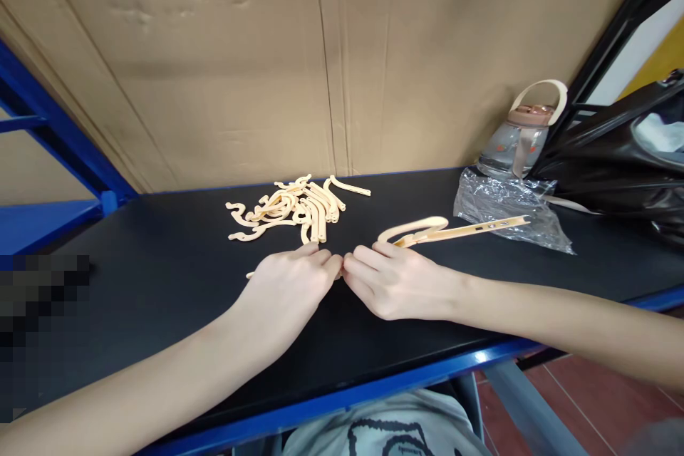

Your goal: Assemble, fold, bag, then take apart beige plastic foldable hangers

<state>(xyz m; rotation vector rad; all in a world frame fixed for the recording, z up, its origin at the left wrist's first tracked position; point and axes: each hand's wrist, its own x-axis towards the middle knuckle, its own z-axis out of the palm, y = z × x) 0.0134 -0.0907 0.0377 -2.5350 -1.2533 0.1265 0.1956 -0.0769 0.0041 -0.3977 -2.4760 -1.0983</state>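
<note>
While both hands meet fingertip to fingertip mid-surface, left hand and right hand look pinched together on 1 small cream piece; grip itself is hidden. Likely a joining step. Cream parts pile lies toward the back edge.

A small assembly workstation in a workshop or factory: a black bench edged in blue steel, backed by sheets of cardboard, with blue metal racking to the left. A heap of identical cream plastic parts and an opened clear plastic bag lie on it.
</note>
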